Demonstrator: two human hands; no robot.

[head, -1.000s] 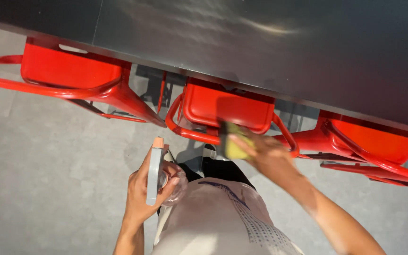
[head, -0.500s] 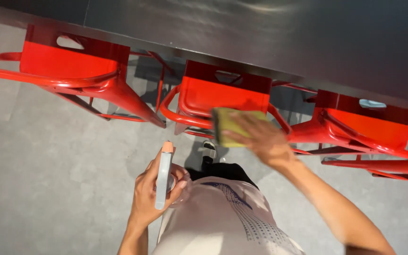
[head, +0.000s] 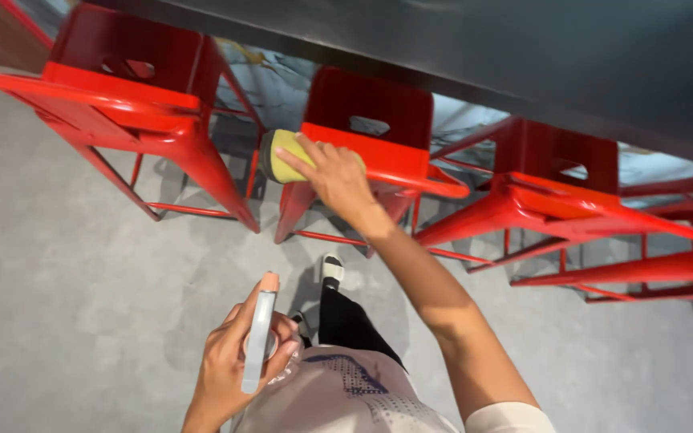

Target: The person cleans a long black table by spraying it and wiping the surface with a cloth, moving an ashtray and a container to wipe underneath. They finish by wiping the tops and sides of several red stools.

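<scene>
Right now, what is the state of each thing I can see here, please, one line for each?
Right hand: fingers closed on the yellow sponge.
Yellow sponge: held at the edge of the middle stool's seat.
Left hand: wrapped around the spray bottle.
Spray bottle: held close to the body, nozzle pointing up.
Middle red stool: upright, pushed under the dark counter.
Left red stool: upright, untouched.

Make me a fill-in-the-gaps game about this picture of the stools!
1. The right hand presses a yellow ____ against the middle stool.
2. The left hand holds a spray ____.
3. All the metal stools are painted ____.
4. The stools stand tucked under a dark ____.

Missing words: sponge; bottle; red; counter
</scene>
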